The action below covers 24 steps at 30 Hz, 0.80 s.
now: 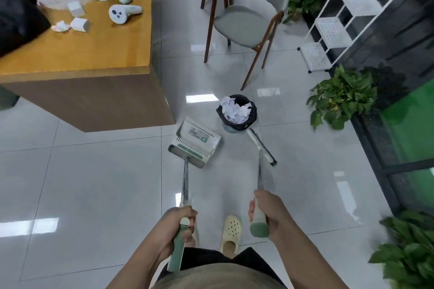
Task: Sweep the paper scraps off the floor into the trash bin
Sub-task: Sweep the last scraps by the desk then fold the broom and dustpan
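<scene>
While hands (178, 223) grip handles, dustpan label (198, 135) unreadable.

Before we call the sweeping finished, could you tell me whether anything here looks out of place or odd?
On the floor nothing stands out: the paper scraps sit heaped inside the trash bin. One crumpled paper still lies on the wooden table, among small white boxes, which looks like leftover litter.
</scene>
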Each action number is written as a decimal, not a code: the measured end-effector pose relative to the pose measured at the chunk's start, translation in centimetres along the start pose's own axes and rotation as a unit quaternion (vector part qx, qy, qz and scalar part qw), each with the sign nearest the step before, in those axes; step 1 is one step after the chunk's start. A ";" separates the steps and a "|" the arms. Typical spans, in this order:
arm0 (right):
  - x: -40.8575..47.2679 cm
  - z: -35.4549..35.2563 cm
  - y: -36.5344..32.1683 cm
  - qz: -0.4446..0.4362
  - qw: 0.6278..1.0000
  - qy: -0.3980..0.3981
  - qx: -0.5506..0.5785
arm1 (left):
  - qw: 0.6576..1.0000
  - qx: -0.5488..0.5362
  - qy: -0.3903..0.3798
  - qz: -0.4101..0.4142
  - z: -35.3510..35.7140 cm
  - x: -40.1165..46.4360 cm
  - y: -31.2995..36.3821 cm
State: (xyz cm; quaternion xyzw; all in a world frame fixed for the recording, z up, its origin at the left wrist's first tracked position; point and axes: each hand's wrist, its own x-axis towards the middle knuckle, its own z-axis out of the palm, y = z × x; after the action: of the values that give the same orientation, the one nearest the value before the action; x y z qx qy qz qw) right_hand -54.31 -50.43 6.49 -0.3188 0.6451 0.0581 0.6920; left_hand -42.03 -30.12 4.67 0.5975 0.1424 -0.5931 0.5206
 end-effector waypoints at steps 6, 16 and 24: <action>1.7 -1.2 -0.6 0.008 0.999 0.026 0.032 | 0.986 0.151 0.021 0.061 2.9 0.1 4.2; 2.8 -1.2 -0.4 0.023 0.999 0.008 0.039 | 0.856 0.502 0.084 0.093 6.3 5.4 8.1; 3.3 -1.2 0.1 0.062 0.997 -0.010 0.046 | 0.618 0.750 0.202 0.121 7.6 7.7 7.3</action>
State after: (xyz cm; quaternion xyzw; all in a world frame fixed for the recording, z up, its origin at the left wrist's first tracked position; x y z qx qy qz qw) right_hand -54.89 -52.04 3.40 -0.2452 0.6587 0.0738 0.7075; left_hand -38.61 -42.64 3.25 0.8966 -0.3242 -0.2899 -0.0828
